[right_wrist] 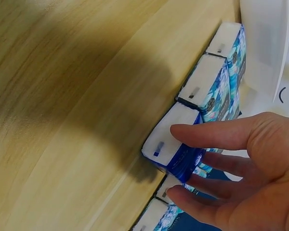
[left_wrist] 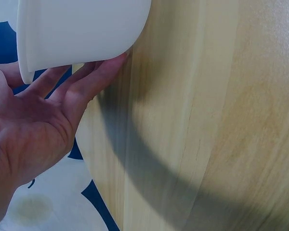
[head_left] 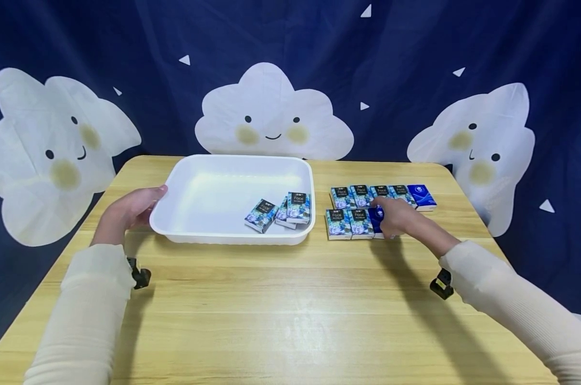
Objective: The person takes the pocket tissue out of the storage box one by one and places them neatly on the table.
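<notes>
My left hand holds the left end of a white plastic tray, thumb at the rim and fingers beneath it in the left wrist view. Inside, at the tray's right end, lie three floral pocket tissue packs, two of them overlapping. My right hand pinches a plain blue tissue pack at the right end of the front row; the thumb presses its white side. Two floral tissue packs stand left of it. Behind runs a back row of several floral packs, with another blue pack at its right end.
Everything rests on a light wooden table. A dark blue curtain with smiling clouds hangs along the table's far edge. The tray's right wall stands a short gap from the two rows of packs.
</notes>
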The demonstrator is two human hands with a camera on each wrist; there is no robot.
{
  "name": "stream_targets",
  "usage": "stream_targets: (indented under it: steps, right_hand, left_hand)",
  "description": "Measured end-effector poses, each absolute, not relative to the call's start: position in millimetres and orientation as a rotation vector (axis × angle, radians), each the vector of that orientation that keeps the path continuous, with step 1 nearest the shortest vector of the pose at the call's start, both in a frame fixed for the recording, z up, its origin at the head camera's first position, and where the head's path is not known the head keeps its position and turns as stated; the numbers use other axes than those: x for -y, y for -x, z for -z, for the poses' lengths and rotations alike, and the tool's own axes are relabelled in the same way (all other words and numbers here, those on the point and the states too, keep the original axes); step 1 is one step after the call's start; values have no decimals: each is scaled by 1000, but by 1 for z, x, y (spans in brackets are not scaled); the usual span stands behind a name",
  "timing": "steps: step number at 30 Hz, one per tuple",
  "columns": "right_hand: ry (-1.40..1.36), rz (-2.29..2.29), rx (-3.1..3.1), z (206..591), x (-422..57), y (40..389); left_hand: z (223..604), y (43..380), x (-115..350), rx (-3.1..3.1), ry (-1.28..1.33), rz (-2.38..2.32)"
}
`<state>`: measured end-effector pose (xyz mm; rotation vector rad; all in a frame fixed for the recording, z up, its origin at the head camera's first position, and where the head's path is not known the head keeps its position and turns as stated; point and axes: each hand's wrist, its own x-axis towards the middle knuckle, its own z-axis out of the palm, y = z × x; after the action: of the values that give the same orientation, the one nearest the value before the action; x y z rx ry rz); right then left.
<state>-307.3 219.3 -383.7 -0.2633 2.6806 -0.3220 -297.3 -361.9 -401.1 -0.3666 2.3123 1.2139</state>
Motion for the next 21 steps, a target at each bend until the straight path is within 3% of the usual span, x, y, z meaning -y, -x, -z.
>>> stream_targets:
  steps: [21]
  right_hand:
    - [280, 282, -2641, 369, -213, 312]
  left_hand:
    - [402, 298, 362, -2298, 362, -1250]
